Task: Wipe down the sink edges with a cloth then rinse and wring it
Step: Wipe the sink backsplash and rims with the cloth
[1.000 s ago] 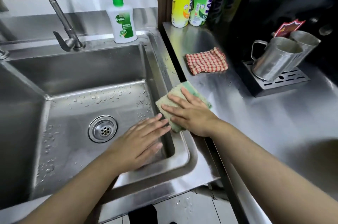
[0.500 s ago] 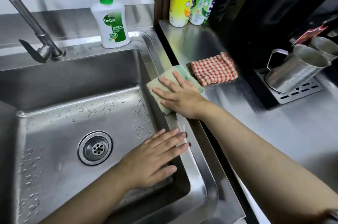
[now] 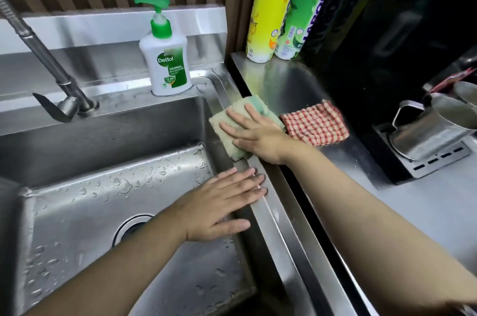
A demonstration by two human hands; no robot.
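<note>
Pale green cloth [image 3: 240,106] lies pressed on the sink's [image 3: 276,217] right rim near the back corner under the flat, spread fingers of the right hand [image 3: 258,135], apparently for broad wiping contact, while the left hand [image 3: 222,207] rests open, fingertips on the same rim, likely bracing.

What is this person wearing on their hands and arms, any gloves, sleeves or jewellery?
No gloves: the left hand and right hand are bare, with no rings showing. Both forearms are bare, with no sleeves in view; something dark at the right arm's cropped end is too unclear to identify.
</note>
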